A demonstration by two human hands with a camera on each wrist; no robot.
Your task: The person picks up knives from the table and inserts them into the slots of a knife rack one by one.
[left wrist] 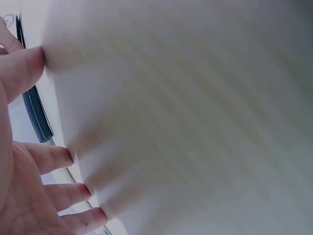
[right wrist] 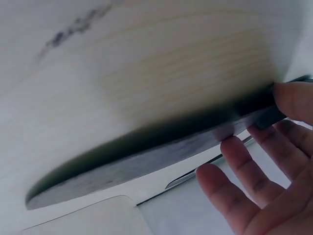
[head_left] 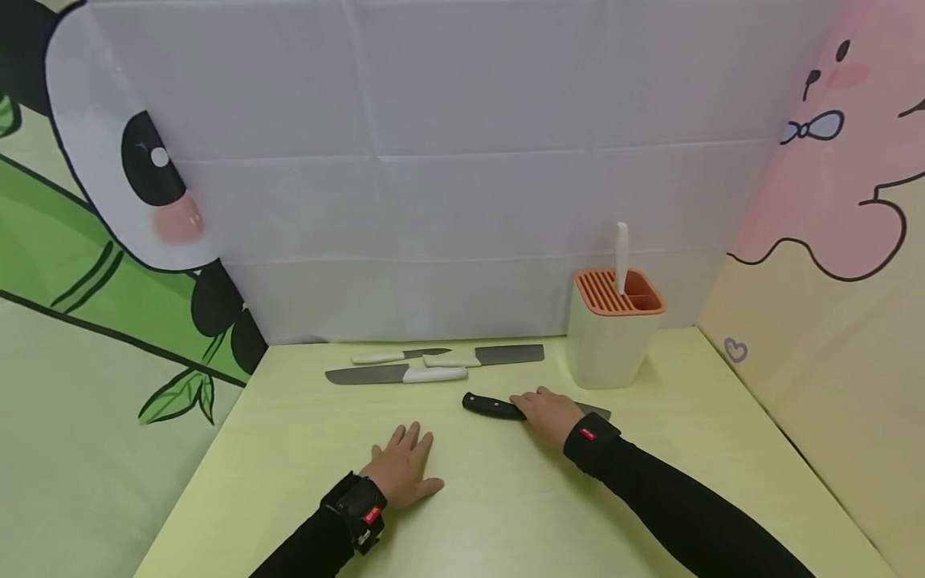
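Observation:
My right hand (head_left: 551, 416) holds a black-handled kitchen knife (head_left: 494, 406) near where handle meets blade, thumb on one side and fingertips on the other. The handle points left and the blade runs to the right, partly hidden under the hand. In the right wrist view the blade (right wrist: 132, 169) lies low along the table, its rounded tip toward the left. My left hand (head_left: 401, 470) rests on the table with fingers spread and holds nothing. Its fingertips (left wrist: 80, 193) touch the surface in the left wrist view.
Three white-handled knives lie farther back: a small one (head_left: 379, 357), a broad-bladed one (head_left: 509, 354) and a longer one (head_left: 433, 374). Behind my right hand stands a white knife block (head_left: 603, 353) with a slotted orange top and a white handle (head_left: 621, 253) upright in it. Printed sheets surround the table.

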